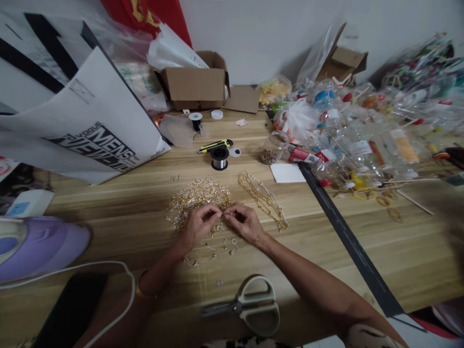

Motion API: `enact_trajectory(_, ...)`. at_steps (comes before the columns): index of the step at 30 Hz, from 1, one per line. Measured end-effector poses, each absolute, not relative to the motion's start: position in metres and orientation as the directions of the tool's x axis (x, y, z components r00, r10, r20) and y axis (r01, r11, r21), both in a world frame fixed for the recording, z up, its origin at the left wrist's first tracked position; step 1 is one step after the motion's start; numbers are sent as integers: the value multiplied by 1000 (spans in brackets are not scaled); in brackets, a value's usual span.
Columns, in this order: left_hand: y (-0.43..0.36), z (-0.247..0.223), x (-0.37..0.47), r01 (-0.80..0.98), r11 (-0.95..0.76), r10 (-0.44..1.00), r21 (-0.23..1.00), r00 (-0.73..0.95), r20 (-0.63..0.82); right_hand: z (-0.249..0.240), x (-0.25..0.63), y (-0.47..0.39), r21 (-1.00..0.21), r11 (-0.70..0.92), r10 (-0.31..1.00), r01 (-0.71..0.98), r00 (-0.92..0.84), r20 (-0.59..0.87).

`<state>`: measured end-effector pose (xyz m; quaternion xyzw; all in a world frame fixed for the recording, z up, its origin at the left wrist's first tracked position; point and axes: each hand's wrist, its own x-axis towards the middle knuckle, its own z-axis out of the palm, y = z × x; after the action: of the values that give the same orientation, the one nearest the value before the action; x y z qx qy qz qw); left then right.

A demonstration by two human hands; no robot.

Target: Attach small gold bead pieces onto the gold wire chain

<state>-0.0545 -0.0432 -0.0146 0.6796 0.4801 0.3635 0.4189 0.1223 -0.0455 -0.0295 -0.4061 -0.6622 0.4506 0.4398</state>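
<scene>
My left hand (198, 226) and my right hand (247, 223) meet over the near edge of a pile of gold and clear beaded pieces (199, 193). Thumb and forefinger are pinched on each hand, the fingertips almost touching. Whatever lies between them is too small to make out. Below the hands a silver beaded chain (217, 254) lies in a loose curve on the wood. To the right, several gold and silver chains (264, 200) are laid out side by side. Scissors (258, 305) with pale handles lie near my body, beside a small clear bead cluster (219, 282).
Behind the pile stand a wire spool (219, 159), a yellow-black utility knife (214, 145) and a jar of beads (274, 149). Plastic bottles (362, 140) crowd the right, past a dark strip (348, 237). A large paper bag (72, 111) and a purple iron (43, 246) with a white cord occupy the left.
</scene>
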Motion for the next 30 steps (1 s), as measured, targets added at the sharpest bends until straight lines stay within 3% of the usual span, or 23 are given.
enact_trajectory(6,-41,-14,-55,182,-39,977,983,212,-1,-34,121,-47,-983,168,950,76,-280,140)
enact_trajectory(11,-41,-14,-55,142,-6,982,990,186,-20,-31,121,-49,-986,148,949,79,-290,119)
enact_trajectory(19,-43,-7,-55,190,-60,975,980,222,17,-24,126,-45,-876,448,876,180,-282,391)
enact_trajectory(30,-43,-12,-56,327,-285,924,901,344,168,-28,124,-47,-870,445,876,213,-307,372)
